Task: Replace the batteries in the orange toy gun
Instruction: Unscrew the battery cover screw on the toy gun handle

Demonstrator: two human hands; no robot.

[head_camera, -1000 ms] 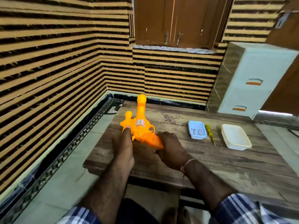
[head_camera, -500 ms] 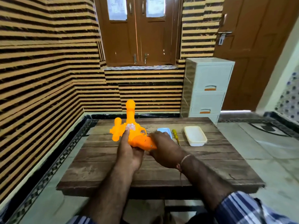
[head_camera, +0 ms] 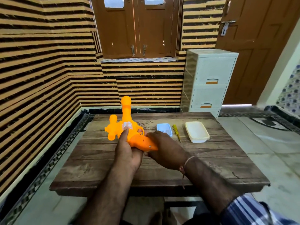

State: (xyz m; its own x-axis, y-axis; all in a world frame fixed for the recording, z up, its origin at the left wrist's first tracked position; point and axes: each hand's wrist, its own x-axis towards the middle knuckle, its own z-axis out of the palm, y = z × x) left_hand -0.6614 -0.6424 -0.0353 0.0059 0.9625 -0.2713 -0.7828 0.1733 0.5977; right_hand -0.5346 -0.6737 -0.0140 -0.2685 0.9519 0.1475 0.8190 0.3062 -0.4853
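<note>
The orange toy gun (head_camera: 125, 127) is held above the wooden table (head_camera: 211, 159), barrel pointing away from me and its grip toward me. My left hand (head_camera: 128, 151) grips the body from below, with the thumb up on the white sticker. My right hand (head_camera: 165, 148) wraps the grip end, where a small screw shows. A yellow screwdriver (head_camera: 176, 132) lies on the table just right of a small blue tray (head_camera: 164, 128). Whatever the blue tray holds is too small to make out.
A cream rectangular tray (head_camera: 197, 132) sits right of the screwdriver. A white plastic drawer unit (head_camera: 209, 82) stands behind the table's far right corner. Striped walls close in on the left and the far side; tiled floor lies to the right.
The camera has tilted up and back, so more of the room shows. Both hands still hold the gun, which has been raised slightly with the grip turned toward me.
</note>
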